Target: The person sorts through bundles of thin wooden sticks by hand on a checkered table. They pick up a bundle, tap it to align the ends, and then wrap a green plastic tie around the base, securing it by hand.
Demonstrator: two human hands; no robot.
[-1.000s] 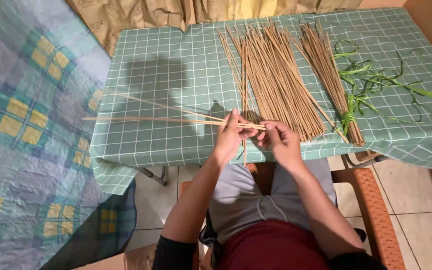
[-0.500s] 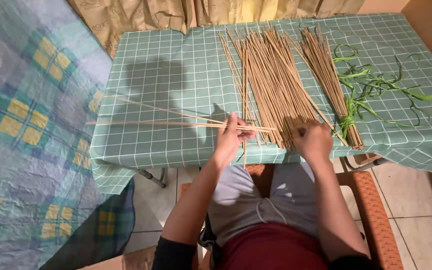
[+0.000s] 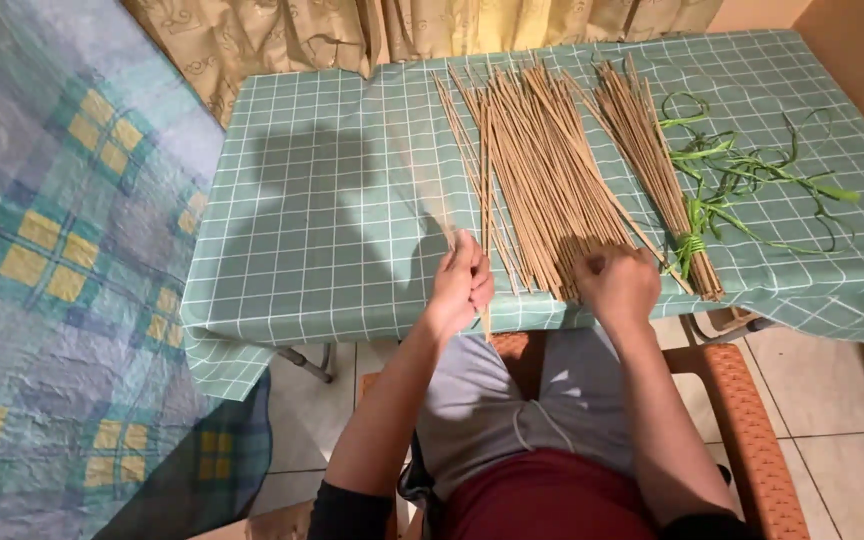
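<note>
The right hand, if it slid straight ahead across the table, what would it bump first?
Probably the loose pile of thin brown sticks: the right hand already rests at their near ends, fingers pointing up along them. The tied bundle lies just beside.

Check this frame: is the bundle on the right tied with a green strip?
Yes, the right-hand bundle of sticks has a green leaf strip knotted round it near its lower end.

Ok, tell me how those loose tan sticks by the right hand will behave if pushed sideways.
The loose sticks look thin, straight and stiff, so they would probably slide rather than bend. Being round-looking and untied, unlike the tied bundle, they may roll and scatter across the tablecloth. Their ends reach the table edge near the right hand, so some could drop off.
</note>
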